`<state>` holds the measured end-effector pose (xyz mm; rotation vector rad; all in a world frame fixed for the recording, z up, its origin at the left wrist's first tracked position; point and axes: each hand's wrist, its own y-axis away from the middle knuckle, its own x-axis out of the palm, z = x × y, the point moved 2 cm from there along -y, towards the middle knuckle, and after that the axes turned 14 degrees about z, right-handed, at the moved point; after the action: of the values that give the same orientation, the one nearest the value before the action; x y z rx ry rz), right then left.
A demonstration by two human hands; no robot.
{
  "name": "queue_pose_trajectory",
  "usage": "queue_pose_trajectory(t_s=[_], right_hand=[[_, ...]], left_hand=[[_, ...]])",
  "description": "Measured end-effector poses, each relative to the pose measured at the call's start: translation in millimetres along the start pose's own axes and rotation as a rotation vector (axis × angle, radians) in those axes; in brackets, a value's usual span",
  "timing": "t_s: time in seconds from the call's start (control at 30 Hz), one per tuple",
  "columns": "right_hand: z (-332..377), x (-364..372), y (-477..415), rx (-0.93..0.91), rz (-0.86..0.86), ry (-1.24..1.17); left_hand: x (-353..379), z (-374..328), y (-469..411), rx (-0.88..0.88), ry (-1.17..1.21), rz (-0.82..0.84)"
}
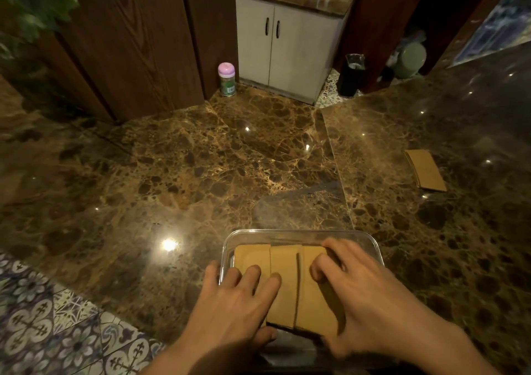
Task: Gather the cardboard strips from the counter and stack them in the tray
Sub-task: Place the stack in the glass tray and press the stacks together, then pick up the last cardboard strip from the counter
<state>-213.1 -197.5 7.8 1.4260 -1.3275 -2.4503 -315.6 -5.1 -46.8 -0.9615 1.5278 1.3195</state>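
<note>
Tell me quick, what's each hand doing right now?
Left hand: fingers spread, pressing flat on the strips in the tray.
Right hand: curled around the strips' right edge, gripping them.

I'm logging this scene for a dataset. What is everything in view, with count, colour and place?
cardboard strips in tray: several, tan, under both hands
tray: one, clear, near counter edge
loose strips: small stack, tan, counter's right side
counter: one, brown marble
bottle: one, pink lid, far counter edge
cabinet: one, white, two doors, under a sink
bin: one, black, on floor
left hand: on strips
right hand: on strips
</note>
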Motion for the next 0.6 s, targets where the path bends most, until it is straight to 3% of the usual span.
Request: queue_pose_trajectory(t_s=[0.17, 0.6], right_hand=[[-14.1, 4.7, -5.2, 0.129, 0.124, 0.149], [-13.4, 35.4, -8.4, 0.055, -0.089, -0.083]], left_hand=[[-1.9, -2.7, -3.5, -0.014, -0.067, 0.063], [0.1, -5.5, -7.5, -0.05, -0.054, 0.086]])
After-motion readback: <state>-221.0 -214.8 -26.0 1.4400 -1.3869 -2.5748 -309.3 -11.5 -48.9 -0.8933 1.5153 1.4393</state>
